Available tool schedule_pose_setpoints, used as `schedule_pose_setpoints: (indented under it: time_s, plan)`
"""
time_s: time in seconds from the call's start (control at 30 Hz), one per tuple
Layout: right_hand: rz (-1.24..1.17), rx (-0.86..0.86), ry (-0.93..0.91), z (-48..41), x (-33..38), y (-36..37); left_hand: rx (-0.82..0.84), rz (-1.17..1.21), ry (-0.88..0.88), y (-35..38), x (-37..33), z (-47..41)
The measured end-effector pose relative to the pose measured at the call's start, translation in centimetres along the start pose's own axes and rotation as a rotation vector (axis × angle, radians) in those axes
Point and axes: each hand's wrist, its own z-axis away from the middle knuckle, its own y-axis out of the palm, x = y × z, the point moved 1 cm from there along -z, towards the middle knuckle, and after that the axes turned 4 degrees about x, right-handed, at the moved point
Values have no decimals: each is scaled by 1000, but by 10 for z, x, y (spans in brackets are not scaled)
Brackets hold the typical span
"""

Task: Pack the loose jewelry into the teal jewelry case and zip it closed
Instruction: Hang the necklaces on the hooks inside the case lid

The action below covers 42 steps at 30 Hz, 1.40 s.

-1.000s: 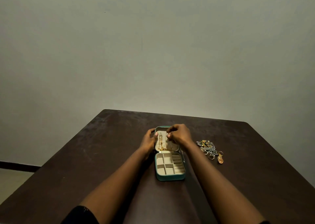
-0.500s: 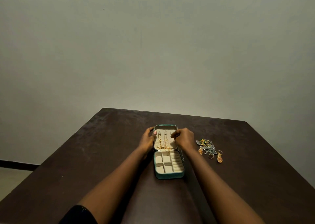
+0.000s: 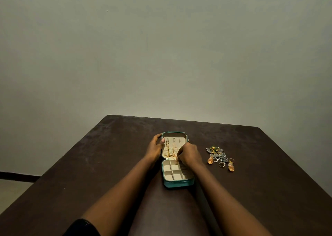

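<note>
Dark brown table fills the lower half of the frame under a plain grey-green wall, and the teal case lies open at its centre, lid above and tray below. A second ago the right hand worked at the top of the lid by the hooks; it has since slid down to the lid's lower edge, just above the hinge, fingers curled and pinching what looks like the loose end of the gold chains. The left hand has stayed where it was, gripping the lid's left rim with the thumb laid over the inner edge to steady it. I judge the hanging is done and the chain tails are being tucked in, so this is an early part of the packing. Inside the lid, chains hang from the two left hooks, while the right hook appears bare. The tray's beige compartments look empty, though the hand hides its upper right corner. Everything else waits in a pile on the table to the right of the case, apart from it: tangled silver pieces, two orange earrings and a few rings. The zip has not yet been drawn.
</note>
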Motion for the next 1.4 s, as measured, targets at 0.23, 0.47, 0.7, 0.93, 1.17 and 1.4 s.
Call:
schedule_pose_setpoints:
  time_s: [0.23, 0.47, 0.7, 0.93, 1.17, 1.4]
  plan:
    - [-33, -12, -20, 0, 3, 4, 20, -20, -4, -1, 4, -1]
    - [-330, -162, 40, 5, 1, -11, -21, -63, -79, -7, 6, -3]
    - [-345, -69, 126, 8, -9, -10, -96, -253, -169, -13, 11, -9]
    - [-478, -58, 185, 6, -13, -5, -111, -354, -224, -17, 13, -13]
    - [-611, 10, 225, 4, -21, -1, -169, -473, -222, -18, 6, -16]
    - [-695, -139, 289, -10, -53, -25, -250, -617, -131, -14, -3, -25]
